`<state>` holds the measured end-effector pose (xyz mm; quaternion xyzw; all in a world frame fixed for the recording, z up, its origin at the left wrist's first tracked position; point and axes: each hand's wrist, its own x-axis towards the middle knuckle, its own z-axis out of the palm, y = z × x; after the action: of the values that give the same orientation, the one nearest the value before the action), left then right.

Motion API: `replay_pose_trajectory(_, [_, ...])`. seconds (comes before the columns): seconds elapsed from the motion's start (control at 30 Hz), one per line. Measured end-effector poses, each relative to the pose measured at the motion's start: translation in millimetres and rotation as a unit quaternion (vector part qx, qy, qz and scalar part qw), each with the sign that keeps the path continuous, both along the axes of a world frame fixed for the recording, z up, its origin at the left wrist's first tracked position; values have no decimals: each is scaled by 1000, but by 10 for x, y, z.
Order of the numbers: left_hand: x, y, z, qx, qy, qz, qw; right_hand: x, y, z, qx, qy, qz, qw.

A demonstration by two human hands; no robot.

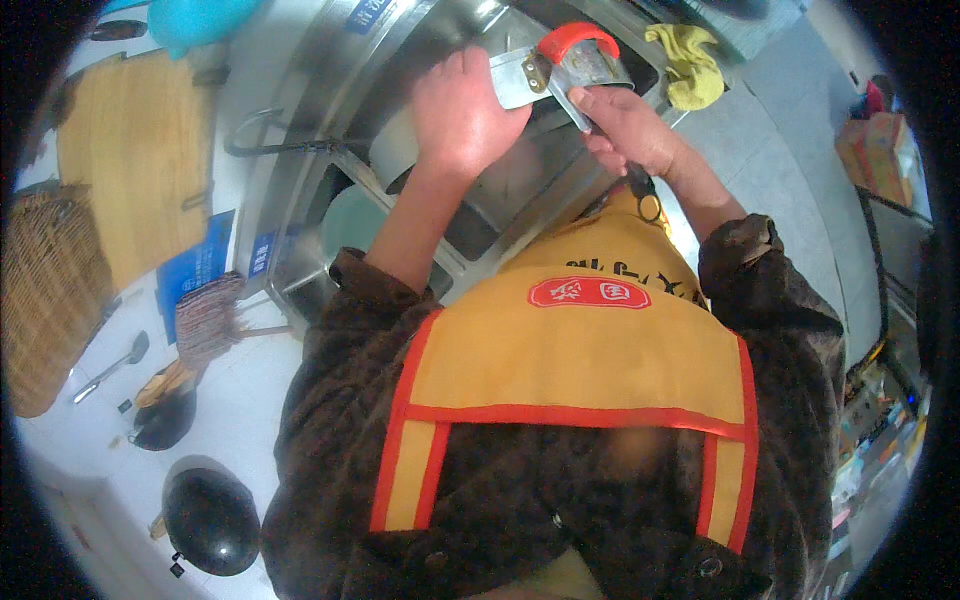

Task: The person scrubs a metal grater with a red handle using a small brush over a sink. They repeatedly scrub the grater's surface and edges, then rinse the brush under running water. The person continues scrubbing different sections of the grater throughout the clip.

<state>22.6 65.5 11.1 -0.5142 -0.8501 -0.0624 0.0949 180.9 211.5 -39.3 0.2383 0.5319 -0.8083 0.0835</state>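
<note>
Over the sink [517, 172], my left hand [469, 112] is closed around the flat end of a sheet-metal tool [517, 77] with a riveted bracket. A curved red grip [577, 39] tops the tool, and its metal looks stained below that grip. My right hand [634, 127] grasps a narrow metal strip [571, 101], perhaps a blade, which lies against the tool. Below that fist a dark handle-like end [640, 184] shows, with a ring [649, 208] near it. My fingers hide how the pieces join.
A yellow cloth [690, 67] lies on the sink's right rim. In the sink are a pale round container [394, 146] and a greenish bowl [352, 221]. A faucet [277, 142] reaches in from the left. Wooden board [142, 157], wicker basket [52, 292] and woks [210, 517] hang left.
</note>
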Motion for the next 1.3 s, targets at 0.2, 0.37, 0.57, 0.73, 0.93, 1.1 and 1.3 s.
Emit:
replay_pose_trajectory(0.2, [-12,21,1,-8,-12,29,999,9,-34,-127,-118,29,-73,990])
replay_pose_trajectory(0.37, [-25,32,-6,-6,-16,33,999,24,89,-8,-18,26,-73,997])
replay_pose_trajectory(0.57, [-28,46,-34,2,-4,40,999,-78,169,195,349,-25,42,936])
replay_pose_trajectory(0.73, [-11,23,-64,-1,10,45,999,-31,289,-11,578,168,26,798])
replay_pose_trajectory(0.93, [-23,5,-103,12,10,38,999,-71,398,53,579,78,89,807])
replay_pose_trajectory(1.1, [6,12,-93,0,13,41,999,-38,475,163,527,189,159,813])
replay_pose_trajectory(1.3, [-28,30,-65,0,7,44,999,-72,398,214,365,16,144,920])
